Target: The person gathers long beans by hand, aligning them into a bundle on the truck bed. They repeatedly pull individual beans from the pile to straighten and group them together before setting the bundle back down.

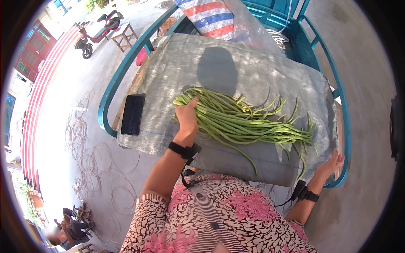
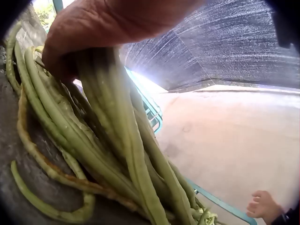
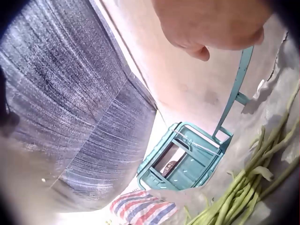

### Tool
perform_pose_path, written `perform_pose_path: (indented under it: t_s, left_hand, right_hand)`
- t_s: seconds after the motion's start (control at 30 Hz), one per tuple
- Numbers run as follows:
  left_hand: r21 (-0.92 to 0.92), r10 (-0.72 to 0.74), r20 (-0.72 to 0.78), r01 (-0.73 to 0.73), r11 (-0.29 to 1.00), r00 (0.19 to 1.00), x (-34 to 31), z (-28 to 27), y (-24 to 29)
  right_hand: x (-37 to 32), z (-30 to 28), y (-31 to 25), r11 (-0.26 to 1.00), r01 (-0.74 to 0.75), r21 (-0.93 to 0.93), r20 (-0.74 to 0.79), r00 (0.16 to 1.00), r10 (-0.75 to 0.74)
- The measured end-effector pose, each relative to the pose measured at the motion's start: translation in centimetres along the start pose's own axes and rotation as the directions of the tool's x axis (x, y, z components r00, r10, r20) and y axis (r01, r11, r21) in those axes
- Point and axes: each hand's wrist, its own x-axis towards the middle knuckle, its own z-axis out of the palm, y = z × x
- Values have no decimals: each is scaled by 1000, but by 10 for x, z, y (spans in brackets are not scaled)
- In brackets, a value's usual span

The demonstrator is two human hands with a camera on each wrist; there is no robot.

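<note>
A large bundle of green yardlong beans (image 1: 253, 124) lies across a grey plastic sheet (image 1: 168, 55), its tips fanned out to the right. My left hand (image 1: 187, 116) grips the bundle at its left end. Up close in the left wrist view, the thumb and fingers of the left hand (image 2: 98, 28) wrap round the bean stalks (image 2: 117, 117), and a few loose beans lie beside them. My right hand (image 1: 331, 165) is at the sheet's right edge by the teal rail, apart from the beans and holding nothing. The right wrist view shows the right hand (image 3: 213, 26) with fingers loosely bent over the rail.
Teal metal rails (image 1: 344, 126) of a cart flank the sheet. A black phone (image 1: 133, 114) lies at its left edge. Behind are a striped bag (image 1: 209, 19) and white rope (image 1: 278, 39). Coiled wire (image 1: 84, 156), a scooter (image 1: 99, 31) and a seated person (image 1: 69, 227) are on the left.
</note>
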Motion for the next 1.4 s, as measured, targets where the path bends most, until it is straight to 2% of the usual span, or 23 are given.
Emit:
perform_pose_path:
  t_s: [0.07, 0.1, 0.17, 0.2, 0.23, 0.33, 0.37, 0.47, 0.57, 0.63, 0.73, 0.77, 0.9, 1.0, 1.03, 1.13, 1.17, 1.2, 1.27, 1.3, 1.4]
  left_hand:
    - [46, 98, -13, -97, 994, 995, -2, 3, -4]
    - [64, 163, -25, -161, 985, 986, -4, 4, -6]
    - [170, 304, -83, -287, 943, 949, -5, 6, -8]
    - [256, 376, -123, -337, 906, 918, -6, 8, -10]
    - [188, 329, -100, -306, 933, 939, -6, 7, -9]
    - [-5, 140, -80, -140, 990, 987, -13, 6, 2]
    - [-47, 146, -60, -149, 988, 987, -13, 5, 1]
    - [-173, 139, -33, -143, 975, 990, -16, 5, 1]
    - [-252, 112, 13, -105, 962, 994, -23, 2, 8]
    - [-268, 101, 48, -85, 960, 994, -21, -2, 3]
    - [-210, 53, 49, -42, 977, 997, -17, -11, -2]
    - [-210, 34, 46, -23, 977, 998, -14, -15, -10]
    - [-262, 106, 87, -79, 962, 991, -22, -25, -6]
    - [-98, 116, 57, -110, 989, 992, -17, -29, -16]
    - [-96, 29, 52, -24, 995, 998, 1, -31, -43]
    - [-97, 22, 54, -17, 995, 998, -3, -31, -33]
    - [-124, 72, 33, -67, 990, 997, -9, -28, -31]
    - [98, 68, 27, -70, 993, 997, -12, -29, -20]
    - [516, 69, 17, -68, 854, 997, -16, -36, -2]
    - [534, 100, 53, -113, 838, 994, -17, -40, 3]
    - [486, 11, 115, -66, 871, 993, -24, -44, 26]
  right_hand:
    - [-23, 3, -13, 990, 118, 81, 267, 954, -136]
    - [-40, 9, -21, 976, 166, 144, 395, 894, -211]
    - [-96, 23, -52, 923, 379, -69, 711, 667, -221]
    - [-126, 33, -70, 835, 551, 6, 792, 507, -340]
    - [-150, 44, -83, 713, 693, 108, 842, 318, -436]
    - [-195, 81, -90, 785, 499, 367, 850, 163, -501]
    - [-205, 92, -99, 830, 464, 309, 896, 152, -418]
    - [-232, 133, -117, 773, 563, 293, 923, 44, -382]
    - [-262, 180, -108, 694, 604, 391, 888, -49, -458]
    - [-279, 196, -104, 665, 616, 423, 884, -119, -452]
    - [-292, 202, -102, 746, 571, 344, 937, -158, -312]
    - [-295, 203, -97, 846, 445, 293, 956, -109, -273]
    - [-290, 226, -66, 984, 157, 88, 990, -121, -69]
    - [-297, 224, -82, 966, 191, 177, 977, -157, -147]
    - [-303, 221, -87, 929, 270, 251, 967, -121, -226]
    - [-309, 216, -85, 829, 419, 371, 927, -109, -360]
    - [-309, 215, -85, 851, 388, 353, 934, -102, -341]
    - [-311, 210, -94, 829, 425, 363, 930, -112, -349]
    - [-314, 200, -113, 783, 497, 374, 924, -129, -359]
    - [-309, 204, -100, 731, 539, 418, 905, -172, -390]
    - [-307, 206, -101, 780, 478, 403, 914, -182, -361]
